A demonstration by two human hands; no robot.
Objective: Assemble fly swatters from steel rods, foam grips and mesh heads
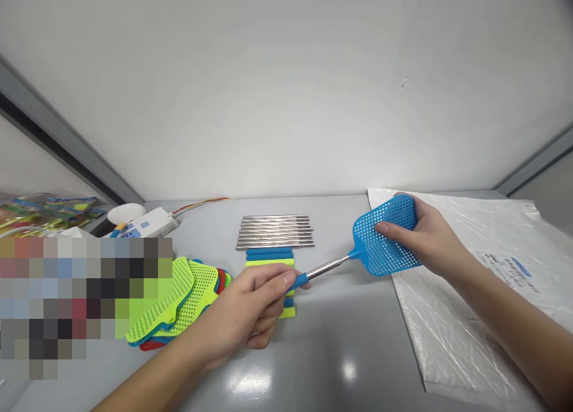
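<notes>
Grey bench [340, 340], plastic bags [470, 292] along its right edge. Mesh heads [179, 304] stacked near left edge, rods [275, 231] lined toward back edge. Blue swatter [380, 245] above bench middle: right hand [425, 236] clasping its head, left hand [250, 310] pinching its grip [298, 280].

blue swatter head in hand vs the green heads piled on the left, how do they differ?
The blue head is held up in the right hand, on a metal rod gripped by the left hand; the green heads lie flat in a stack, no rods showing. Colour differs: blue against lime green. Both are perforated plastic mesh.
</notes>
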